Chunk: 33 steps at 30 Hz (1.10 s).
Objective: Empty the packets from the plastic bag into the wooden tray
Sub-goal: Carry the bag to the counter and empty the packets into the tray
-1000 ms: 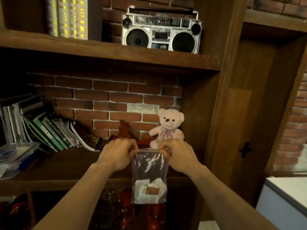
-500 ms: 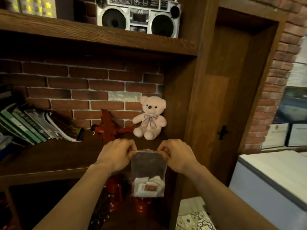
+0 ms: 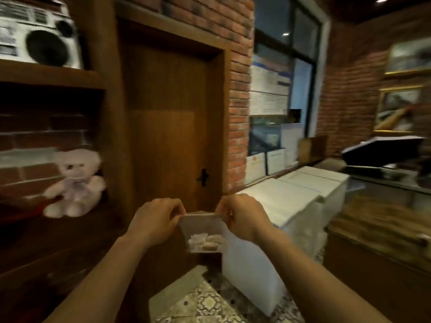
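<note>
In front of the wooden door (image 3: 168,127), below its black handle (image 3: 203,177), a clear plastic bag (image 3: 202,231) hangs upright between two bare hands. The left hand (image 3: 155,220) grips the bag's top edge at the corner nearer the shelf side of the door, and the right hand (image 3: 242,217) grips the opposite corner; on both, the fingers are curled and pressed onto the rim, pinching it, though the blur hides whether the mouth is sealed or already parted. The packets (image 3: 205,241), pale with at least one brownish one, lie heaped at the bottom of the bag, so none has been tipped out. No wooden tray can be made out anywhere in view, which suggests the emptying has not begun: the bag is likely to need carrying to the tray, opening if it is shut, then upending. To the left of the door a pink teddy bear (image 3: 74,185) sits on a dark shelf (image 3: 58,231), with a boombox (image 3: 39,40) on the shelf above it. To the right of the door, past the brick pillar (image 3: 238,113), stands a white chest-like unit (image 3: 286,206), and patterned floor tiles (image 3: 205,297) show below the bag. The whole view is smeared, so finer detail cannot be read.
</note>
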Tool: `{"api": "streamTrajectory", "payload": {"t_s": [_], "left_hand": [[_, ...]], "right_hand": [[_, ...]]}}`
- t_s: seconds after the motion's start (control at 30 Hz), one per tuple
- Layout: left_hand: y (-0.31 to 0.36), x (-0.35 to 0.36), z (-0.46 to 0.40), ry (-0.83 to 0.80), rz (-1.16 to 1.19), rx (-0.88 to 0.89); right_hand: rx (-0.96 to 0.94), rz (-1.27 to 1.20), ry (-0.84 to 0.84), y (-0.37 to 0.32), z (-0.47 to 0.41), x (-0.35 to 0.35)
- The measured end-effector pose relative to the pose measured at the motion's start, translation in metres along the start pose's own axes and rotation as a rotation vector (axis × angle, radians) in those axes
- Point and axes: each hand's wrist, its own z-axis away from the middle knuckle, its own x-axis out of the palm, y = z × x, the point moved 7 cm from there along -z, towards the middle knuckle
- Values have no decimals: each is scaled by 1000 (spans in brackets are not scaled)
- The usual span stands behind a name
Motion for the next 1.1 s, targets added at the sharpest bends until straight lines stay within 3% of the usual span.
{"api": "streamTrajectory", "payload": {"t_s": [0.27, 0.57, 0.83, 1.1], "left_hand": [[241, 81, -46, -69, 174, 354], [464, 123, -11, -157, 336, 758], [523, 132, 20, -204, 423, 931], [532, 142, 20, -256, 432, 949]], "right_hand": [[350, 218, 132, 171, 151, -130], [790, 411, 241, 260, 333, -221], [941, 374, 293, 261, 400, -245], [945, 380, 304, 270, 410, -238]]}}
